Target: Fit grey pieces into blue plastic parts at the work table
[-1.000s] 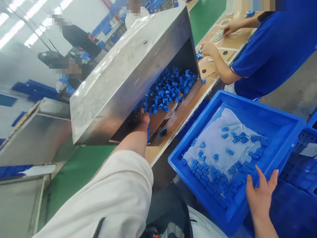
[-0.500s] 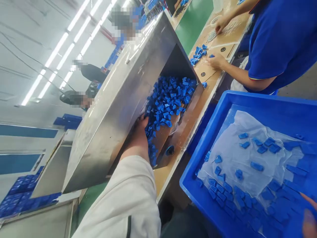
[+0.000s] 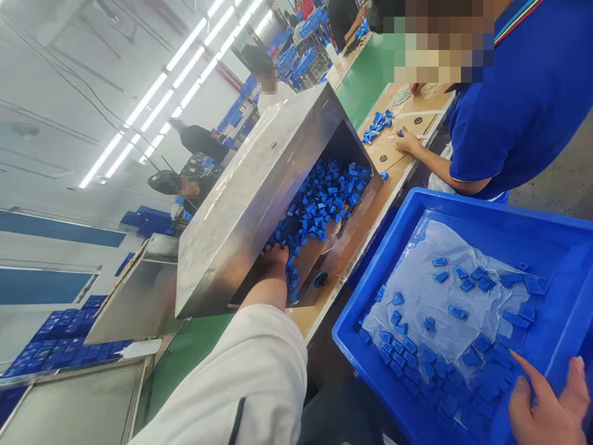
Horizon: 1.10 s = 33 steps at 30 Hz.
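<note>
Reaching inside the boxy silver metal housing (image 3: 245, 179), the left hand (image 3: 277, 253) meets heaped small blue plastic parts (image 3: 327, 198), its grip hidden. Right of the housing, the right hand (image 3: 549, 398), fingers apart, is at a rectangular blue plastic tray (image 3: 546, 244).

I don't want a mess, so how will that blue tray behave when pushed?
The blue tray looks stiff, with straight raised walls. Small blue parts lie loose inside, so they'd probably slide if it tilts. The wrinkled sheet looks thin and might bunch up.
</note>
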Available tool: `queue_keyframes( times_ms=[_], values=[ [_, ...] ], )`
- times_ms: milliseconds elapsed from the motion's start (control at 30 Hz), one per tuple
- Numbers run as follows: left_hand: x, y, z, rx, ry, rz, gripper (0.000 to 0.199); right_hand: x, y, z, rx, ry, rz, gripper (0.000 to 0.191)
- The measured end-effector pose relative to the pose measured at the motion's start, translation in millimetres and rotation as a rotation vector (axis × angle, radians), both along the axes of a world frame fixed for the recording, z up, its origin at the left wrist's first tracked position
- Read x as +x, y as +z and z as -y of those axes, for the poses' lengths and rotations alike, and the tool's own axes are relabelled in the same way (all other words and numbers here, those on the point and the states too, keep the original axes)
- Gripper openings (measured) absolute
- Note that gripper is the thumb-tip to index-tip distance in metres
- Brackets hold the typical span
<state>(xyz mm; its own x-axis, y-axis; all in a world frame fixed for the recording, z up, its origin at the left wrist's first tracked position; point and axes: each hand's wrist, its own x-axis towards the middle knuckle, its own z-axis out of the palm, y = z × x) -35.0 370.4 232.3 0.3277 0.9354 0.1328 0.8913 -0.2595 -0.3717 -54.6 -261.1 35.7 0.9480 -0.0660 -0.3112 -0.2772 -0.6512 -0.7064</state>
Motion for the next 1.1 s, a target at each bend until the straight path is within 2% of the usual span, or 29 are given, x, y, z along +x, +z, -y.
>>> queue_keyframes(
  times_ms=[133,267,400,467,533,600,700,767,833,967,1100],
  values=[
    [5.8,-1.7,23.8,0.036,-0.044,0.037,0.045,-2.8,-12.7,8.6,-0.056,0.076,-0.019,0.055],
    [21.4,-7.4,30.9,-0.023,-0.128,0.075,0.048,-3.1,-22.3,11.6,-0.036,0.069,-0.079,0.054],
    [18.5,-15.0,36.3,-0.078,-0.137,0.094,0.047,0.5,-17.4,10.3,-0.034,0.052,-0.055,0.06],
    [16.8,-16.0,42.3,-0.065,-0.112,0.111,0.047,3.4,-11.6,9.5,-0.032,0.064,-0.039,0.058],
    [25.6,-15.5,49.2,-0.039,-0.11,0.14,0.048,6.2,-6.3,8.8,-0.034,0.075,-0.026,0.051],
    [48.7,-15.5,54.5,-0.018,-0.164,0.167,0.052,7.6,-3.7,8.2,-0.017,0.093,-0.022,0.049],
    [100.7,-19.9,55.3,-0.088,-0.355,0.231,0.065,5.8,-7.2,8.1,0.01,0.048,-0.019,0.051],
    [134.2,-24.9,49.4,-0.172,-0.448,0.307,0.074,2.0,-12.9,8.6,0.013,0.045,-0.046,0.054],
    [159.5,-29.0,39.2,-0.197,-0.467,0.397,0.076,-2.7,-18.9,9.4,0.002,0.038,-0.053,0.057],
    [187.1,-27.4,19.1,-0.14,-0.485,0.452,0.067,-9.2,-27.3,11.0,-0.002,-0.013,-0.041,0.06],
    [201.6,-10.9,20.6,-0.112,-0.445,0.326,0.07,-6.5,-23.2,10.3,0.006,-0.006,-0.025,0.049]
  ],
)
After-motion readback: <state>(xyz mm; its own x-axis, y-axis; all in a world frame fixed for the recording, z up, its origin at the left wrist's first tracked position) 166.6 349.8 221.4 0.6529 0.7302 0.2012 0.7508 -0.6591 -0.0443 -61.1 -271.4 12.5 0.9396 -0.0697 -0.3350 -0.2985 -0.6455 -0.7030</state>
